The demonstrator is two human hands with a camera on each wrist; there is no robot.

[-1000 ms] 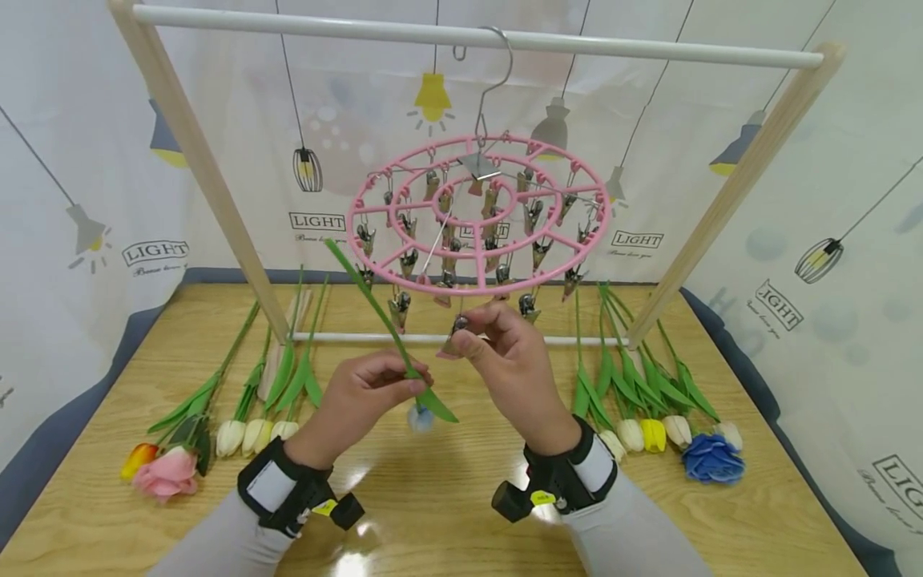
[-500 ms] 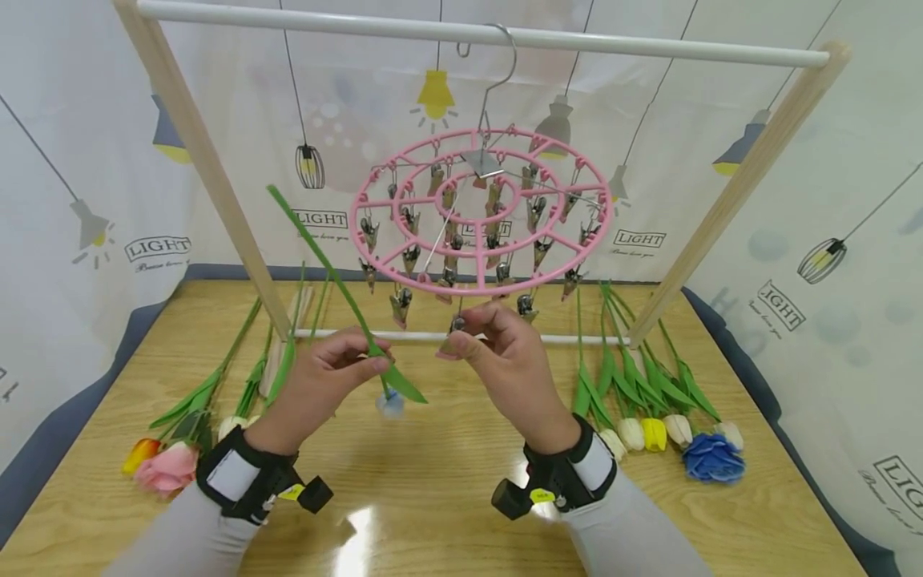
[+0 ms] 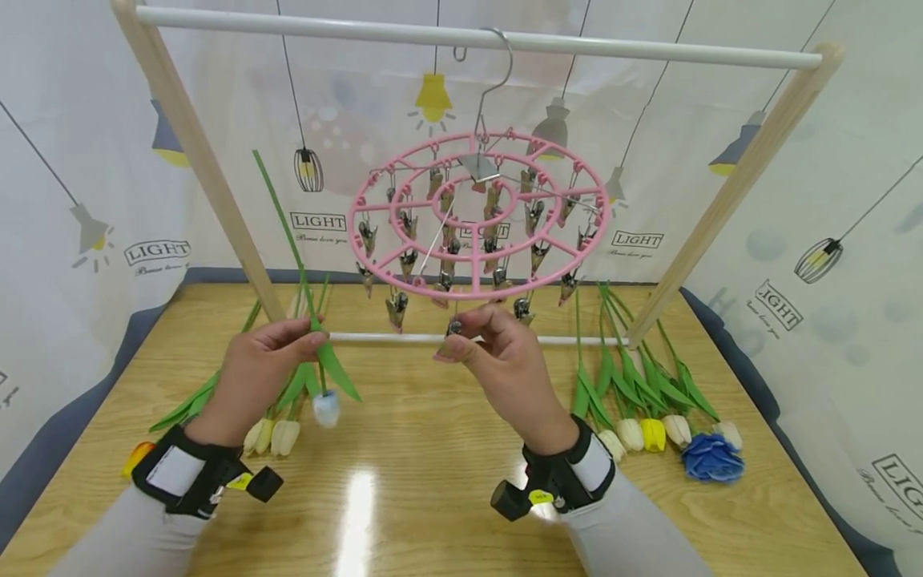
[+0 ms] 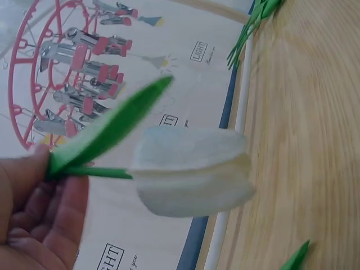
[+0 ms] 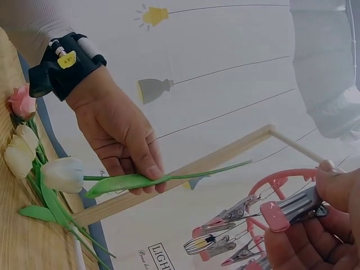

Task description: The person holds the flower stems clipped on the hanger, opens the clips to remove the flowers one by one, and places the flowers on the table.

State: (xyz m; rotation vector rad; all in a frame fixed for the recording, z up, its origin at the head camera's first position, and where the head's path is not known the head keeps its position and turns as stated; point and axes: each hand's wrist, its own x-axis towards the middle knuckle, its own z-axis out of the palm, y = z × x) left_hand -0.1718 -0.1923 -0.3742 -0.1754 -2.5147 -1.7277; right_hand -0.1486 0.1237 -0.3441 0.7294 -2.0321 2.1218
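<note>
My left hand (image 3: 252,381) pinches the green stem of a pale bluish-white artificial tulip (image 3: 326,409) beside its leaf. The bloom hangs downward and the stem rises up and to the left; in the left wrist view the bloom (image 4: 191,171) shows close up. My right hand (image 3: 508,369) pinches a metal clip (image 5: 292,211) with pink tips, which hangs from the front rim of a pink round clip hanger (image 3: 476,294). Fingers partly cover this clip in the head view. Several more such clips dangle from the hanger's rings. Tulip and held clip are well apart.
A wood-legged rack with a white top bar (image 3: 649,50) carries the hanger. Flowers lie on the table (image 3: 433,497): white tulips (image 3: 285,437) at left, and a yellow tulip (image 3: 653,435) and a blue rose (image 3: 712,458) among others at right.
My left hand has moved left with the tulip, away from the right hand, and the stem now stands more upright. The right hand stays on the clip.
</note>
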